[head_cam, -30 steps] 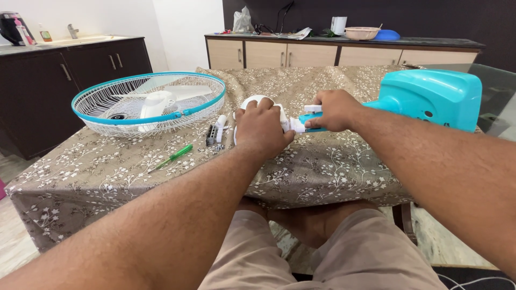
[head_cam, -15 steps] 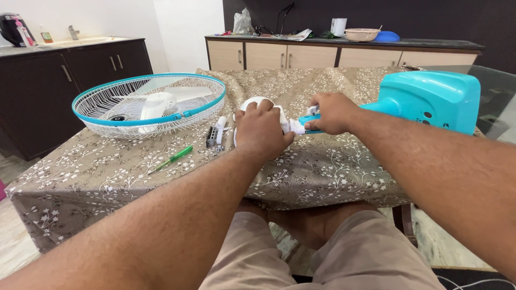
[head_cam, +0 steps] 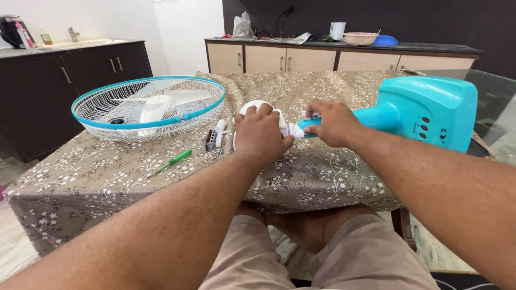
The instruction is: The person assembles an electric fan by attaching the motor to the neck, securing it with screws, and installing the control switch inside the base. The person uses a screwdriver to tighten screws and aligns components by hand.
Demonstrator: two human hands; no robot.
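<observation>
Between both hands [head_cam: 262, 134] [head_cam: 331, 122], fan neck [head_cam: 297, 129].

Room had white walls [head_cam: 183, 27], a dark wood sink cabinet [head_cam: 59, 80] on the left, and beige-fronted cupboards [head_cam: 322, 60] along the back.

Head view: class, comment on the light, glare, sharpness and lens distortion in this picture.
Head view: soft, even daylight, with only faint shadows under the fan guard; mild sheen on the turquoise fan base and on the glass tabletop; left hand and right hand sharp, no motion blur; the wide lens stretches the forearms at the lower corners.
</observation>
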